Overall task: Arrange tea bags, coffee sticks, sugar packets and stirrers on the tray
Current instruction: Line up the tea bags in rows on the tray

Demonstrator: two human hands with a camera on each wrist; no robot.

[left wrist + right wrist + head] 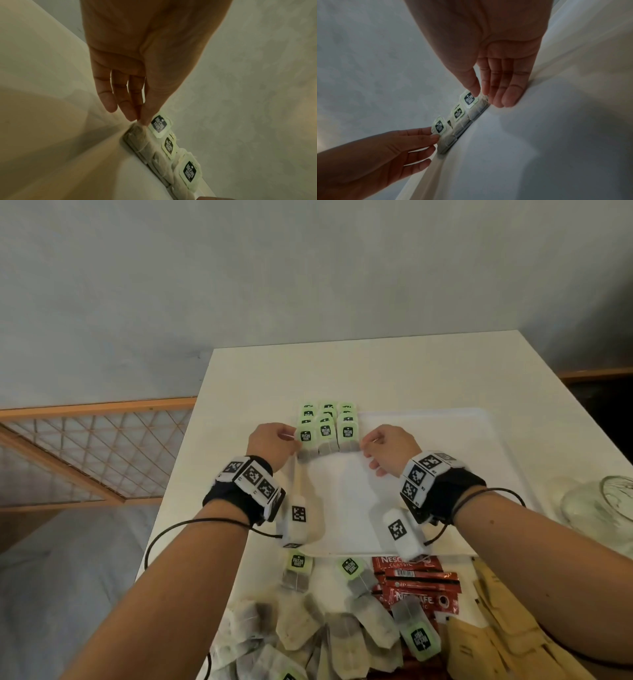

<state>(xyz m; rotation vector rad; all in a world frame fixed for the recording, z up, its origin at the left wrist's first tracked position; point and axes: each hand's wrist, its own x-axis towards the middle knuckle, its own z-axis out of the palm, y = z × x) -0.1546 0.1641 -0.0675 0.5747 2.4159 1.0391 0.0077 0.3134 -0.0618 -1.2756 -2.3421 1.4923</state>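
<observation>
Green-tagged tea bags [325, 433] get squared on the tray [428, 474]; my left hand [270, 441] pinches one end bag, my right hand [387, 448] presses the other with straight fingers. Next I judge the coffee sticks [416, 583] need fetching.

Pretty plain room: a white table [394, 371] sits under the grip, pushed up near a pale grey-blue wall [274, 268] beyond it. Off to the left of the grip there's a wooden frame with diamond lattice [96, 453], lower down. A strip of wood trim [596, 374] runs far right, dark below. Light's soft and even.
</observation>
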